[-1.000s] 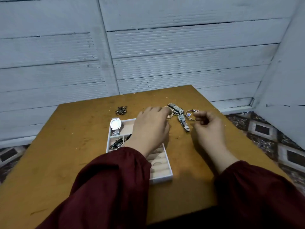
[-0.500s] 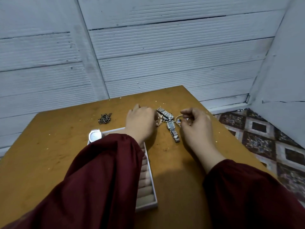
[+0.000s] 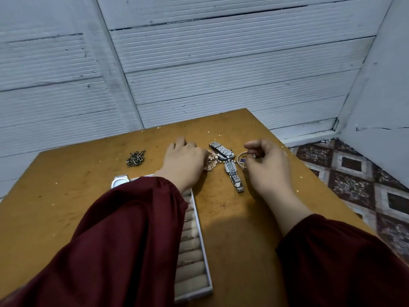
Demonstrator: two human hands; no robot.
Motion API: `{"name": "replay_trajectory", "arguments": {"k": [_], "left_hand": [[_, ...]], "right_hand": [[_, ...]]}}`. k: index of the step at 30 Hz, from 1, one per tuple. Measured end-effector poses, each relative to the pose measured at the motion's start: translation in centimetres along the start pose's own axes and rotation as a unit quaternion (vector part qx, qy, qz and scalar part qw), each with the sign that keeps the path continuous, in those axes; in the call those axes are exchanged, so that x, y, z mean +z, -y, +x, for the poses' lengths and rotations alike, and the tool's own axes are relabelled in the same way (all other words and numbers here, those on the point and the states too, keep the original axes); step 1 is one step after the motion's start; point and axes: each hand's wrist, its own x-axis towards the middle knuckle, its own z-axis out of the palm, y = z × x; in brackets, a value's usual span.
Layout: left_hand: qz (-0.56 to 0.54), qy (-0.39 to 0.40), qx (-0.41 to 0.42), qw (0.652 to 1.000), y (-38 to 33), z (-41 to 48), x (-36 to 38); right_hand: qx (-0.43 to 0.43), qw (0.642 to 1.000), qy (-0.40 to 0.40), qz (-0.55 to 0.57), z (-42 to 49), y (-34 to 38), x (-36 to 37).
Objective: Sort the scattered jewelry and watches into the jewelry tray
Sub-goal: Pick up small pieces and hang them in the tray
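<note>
Right hand [image 3: 267, 169] first: fingers curled in tight, thumb raised above them, the fingertips sitting right at the far edge of the gold bangle [image 3: 242, 161] with the blue clover charm. Contact was hidden by the knuckles, so whether it actually had the bangle pinched could not be told. The bangle lay flat on the table [image 3: 66, 196].

Over to the left hand [image 3: 184, 161]: palm down, fingers bent over and away from the camera, tips out of sight. Its thumb side was hard up against the pink bead bracelet [image 3: 213, 159], a loose tangle on the wood. Gripping or only touching? Could not be told.

Between the two hands lay the silver watch [image 3: 230, 168], metal band stretched out, one end pointing away and the other back toward the person. The beads touched its left side; the bangle sat just beside its right.

Further left, well apart, was a small heap of dark chain [image 3: 135, 159]. The white jewelry tray [image 3: 204, 258] lay under the left forearm, mostly covered by the dark red sleeve [image 3: 124, 240], with its column of beige ring rolls showing along the right side. A second watch [image 3: 119, 181], silver with a pale face, peeked out at the tray's far left corner.
</note>
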Motion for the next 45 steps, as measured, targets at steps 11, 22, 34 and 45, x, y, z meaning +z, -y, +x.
{"name": "replay_trajectory", "arguments": {"k": [11, 22, 34, 45], "left_hand": [[-0.154, -0.020, -0.042, 0.987, 0.8, -0.2, -1.1], [-0.363, -0.095, -0.034, 0.926, 1.6, 0.0, -2.7], [-0.506, -0.157, -0.032, 0.847, 1.2, 0.0, -3.7], [-0.640, -0.126, -0.096, 0.752, 1.3, -0.6, -3.8]], "right_hand": [[0.013, 1.000, -0.010, -0.014, -0.1, 0.2, -0.1], [-0.027, 0.995, 0.030, -0.090, -0.6, 1.0, 0.1], [-0.046, 0.974, 0.139, -0.174, -1.2, 3.1, 1.8], [-0.040, 0.978, 0.136, -0.153, -1.2, 3.3, 2.7]]}}
